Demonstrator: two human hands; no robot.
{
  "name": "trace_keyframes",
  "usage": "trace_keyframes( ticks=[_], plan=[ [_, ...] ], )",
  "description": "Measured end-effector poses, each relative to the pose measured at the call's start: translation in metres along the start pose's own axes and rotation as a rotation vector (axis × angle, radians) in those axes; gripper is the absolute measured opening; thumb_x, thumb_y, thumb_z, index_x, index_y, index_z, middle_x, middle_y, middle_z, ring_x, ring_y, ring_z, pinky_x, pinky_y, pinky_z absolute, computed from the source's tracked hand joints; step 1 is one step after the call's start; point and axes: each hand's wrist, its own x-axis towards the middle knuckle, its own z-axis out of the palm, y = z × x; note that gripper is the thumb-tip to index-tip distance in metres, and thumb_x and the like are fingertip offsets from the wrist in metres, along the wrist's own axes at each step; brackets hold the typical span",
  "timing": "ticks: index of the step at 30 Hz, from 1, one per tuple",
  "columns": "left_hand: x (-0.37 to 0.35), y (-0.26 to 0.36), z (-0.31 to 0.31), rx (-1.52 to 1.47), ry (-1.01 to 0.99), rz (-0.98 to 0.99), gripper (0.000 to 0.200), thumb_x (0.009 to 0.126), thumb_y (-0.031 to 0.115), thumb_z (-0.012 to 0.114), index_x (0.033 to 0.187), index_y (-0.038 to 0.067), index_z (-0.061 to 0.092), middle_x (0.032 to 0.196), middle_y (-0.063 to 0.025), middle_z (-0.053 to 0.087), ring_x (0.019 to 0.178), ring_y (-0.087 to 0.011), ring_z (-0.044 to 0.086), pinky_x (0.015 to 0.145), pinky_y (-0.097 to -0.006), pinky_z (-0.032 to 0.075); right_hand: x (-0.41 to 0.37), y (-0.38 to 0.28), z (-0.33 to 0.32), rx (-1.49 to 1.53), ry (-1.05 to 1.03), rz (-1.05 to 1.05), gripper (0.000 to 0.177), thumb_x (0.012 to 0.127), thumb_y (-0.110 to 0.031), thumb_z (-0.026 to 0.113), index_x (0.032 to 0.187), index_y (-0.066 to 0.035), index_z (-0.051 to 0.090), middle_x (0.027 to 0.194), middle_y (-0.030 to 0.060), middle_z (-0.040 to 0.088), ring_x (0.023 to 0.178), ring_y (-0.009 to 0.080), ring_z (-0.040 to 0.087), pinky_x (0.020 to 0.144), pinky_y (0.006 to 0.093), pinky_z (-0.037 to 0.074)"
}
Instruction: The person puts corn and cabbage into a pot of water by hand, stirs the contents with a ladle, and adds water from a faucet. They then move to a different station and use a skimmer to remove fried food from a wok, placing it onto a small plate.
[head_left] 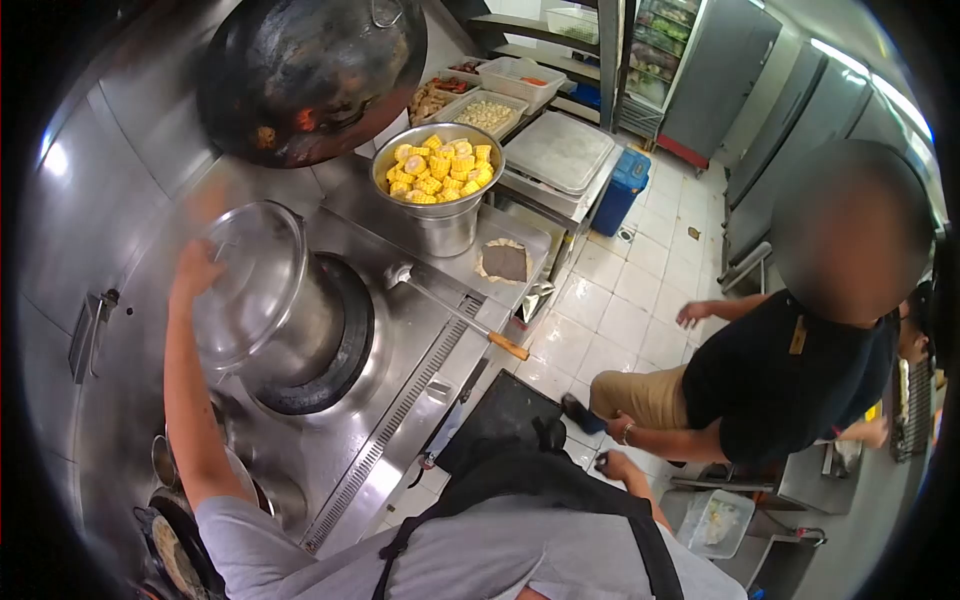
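A large lidded steel pot (290, 320) stands on a black burner ring (355, 340) at the left. My left hand (200, 268) is at the handle of its lid (250, 285), with the fingers bent around it. My right hand (612, 465) hangs low beside my apron, its fingers curled near a small dark thing I cannot make out. Behind the pot, a steel bowl of cut corn (440, 175) sits on top of a steel container (440, 232). A ladle with a wooden handle (508, 346) lies across the stove edge.
A blackened wok (310, 75) is propped against the back wall. Trays of ingredients (485, 112) stand beyond the corn. A person in a dark shirt (790, 370) stands at the right on the tiled floor. A blue bin (622, 192) stands beside the counter.
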Motion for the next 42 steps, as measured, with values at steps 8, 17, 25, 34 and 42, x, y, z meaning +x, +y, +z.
trace_keyframes(
  ticks=[8, 17, 25, 34, 42],
  plan=[
    [0.025, -0.021, 0.025, -0.116, 0.374, 0.043, 0.028, 0.070, 0.012, 0.074, 0.090, -0.005, 0.066, 0.089, -0.0218, 0.066, 0.084, -0.0334, 0.065, 0.076, -0.0422, 0.050, 0.010, -0.142, -0.248, 0.347, 0.720, -0.123, 0.030, 0.086, -0.003, 0.060, 0.115, 0.001, 0.067, 0.096, 0.0216, 0.066, 0.086, 0.0338, 0.066, 0.077, 0.0390, 0.053],
    [0.000, 0.206, -0.097, -0.135, 0.141, 0.048, 0.017, 0.073, 0.009, 0.071, 0.080, -0.004, 0.062, 0.059, -0.0092, 0.051, 0.056, -0.0191, 0.050, 0.055, -0.0380, 0.040, 0.091, -0.160, -0.256, 0.512, 0.738, -0.519, 0.036, 0.084, -0.001, 0.065, 0.119, -0.002, 0.064, 0.106, 0.0144, 0.061, 0.087, 0.0272, 0.066, 0.074, 0.0332, 0.052],
    [0.025, 0.385, -0.087, -0.142, -0.046, 0.103, 0.015, 0.075, 0.012, 0.073, 0.077, -0.001, 0.065, 0.060, 0.0002, 0.052, 0.055, -0.0083, 0.050, 0.050, -0.0306, 0.040, 0.098, -0.130, -0.269, 0.449, 0.502, -0.725, 0.031, 0.084, -0.007, 0.068, 0.116, -0.005, 0.067, 0.108, 0.0133, 0.062, 0.094, 0.0292, 0.064, 0.087, 0.0416, 0.048],
    [0.126, 0.531, -0.026, -0.469, -0.218, 0.175, 0.018, 0.075, 0.013, 0.073, 0.080, -0.003, 0.069, 0.058, -0.0021, 0.058, 0.050, -0.0101, 0.052, 0.049, -0.0290, 0.040, 0.121, -0.106, -0.300, 0.522, 0.524, -0.739, 0.031, 0.085, 0.001, 0.066, 0.116, 0.001, 0.065, 0.105, 0.0154, 0.061, 0.084, 0.0257, 0.064, 0.075, 0.0344, 0.051],
    [0.289, 0.628, 0.092, -0.283, -0.239, 0.316, 0.020, 0.069, 0.015, 0.076, 0.075, -0.003, 0.070, 0.065, -0.0149, 0.066, 0.056, -0.0234, 0.064, 0.058, -0.0391, 0.050, 0.151, -0.075, -0.347, 0.525, 0.678, -0.528, 0.022, 0.086, 0.000, 0.063, 0.108, 0.000, 0.067, 0.096, 0.0155, 0.064, 0.082, 0.0307, 0.065, 0.072, 0.0360, 0.051]
  ],
)
